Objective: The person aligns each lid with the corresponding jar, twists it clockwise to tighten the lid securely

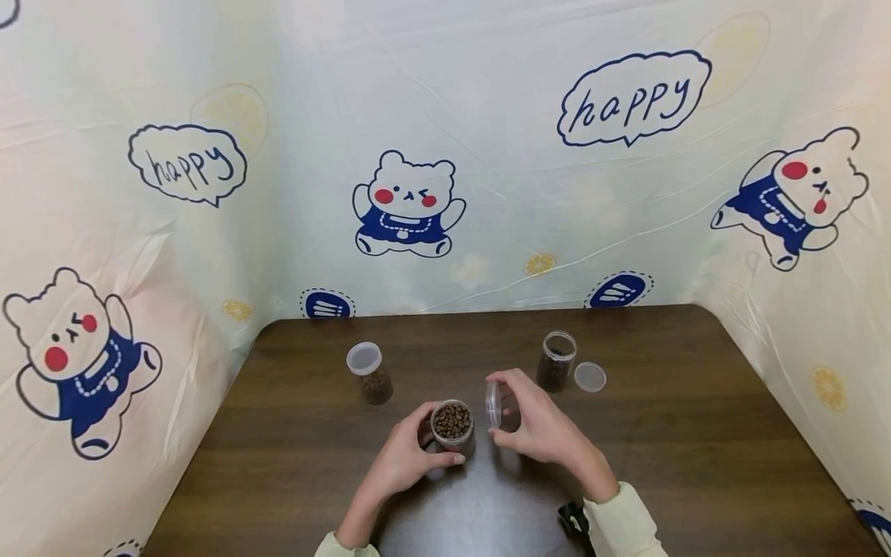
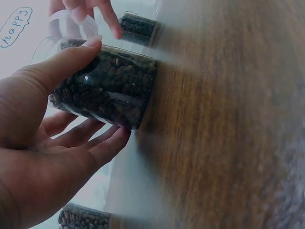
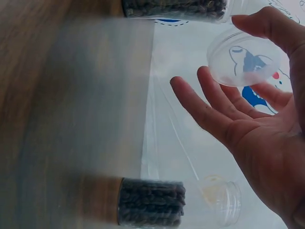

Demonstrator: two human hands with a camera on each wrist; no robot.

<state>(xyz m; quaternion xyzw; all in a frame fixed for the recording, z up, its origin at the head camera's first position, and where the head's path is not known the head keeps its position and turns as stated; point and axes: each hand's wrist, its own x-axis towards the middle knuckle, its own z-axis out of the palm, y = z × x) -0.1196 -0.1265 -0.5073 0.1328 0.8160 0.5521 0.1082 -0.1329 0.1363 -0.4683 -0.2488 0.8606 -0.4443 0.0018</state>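
My left hand (image 1: 402,458) grips a clear plastic jar (image 2: 107,83) full of brown coffee beans (image 1: 452,421), thumb on the near side and fingers round the far side. The jar is uncovered and stands upright at the middle of the table. Just to its right, my right hand (image 1: 539,422) pinches a clear round lid (image 1: 493,404) by its edge between thumb and fingers. The lid is held on edge, apart from the jar mouth. In the right wrist view the lid (image 3: 244,58) is see-through, and the jar is partly cut off at the top.
A lidded jar (image 1: 371,377) partly filled with beans stands at the back left. Behind my right hand is an uncovered jar (image 1: 555,363) of dark beans, with a loose lid (image 1: 590,377) lying beside it. Printed cloth (image 1: 487,263) surrounds the brown table (image 1: 292,480).
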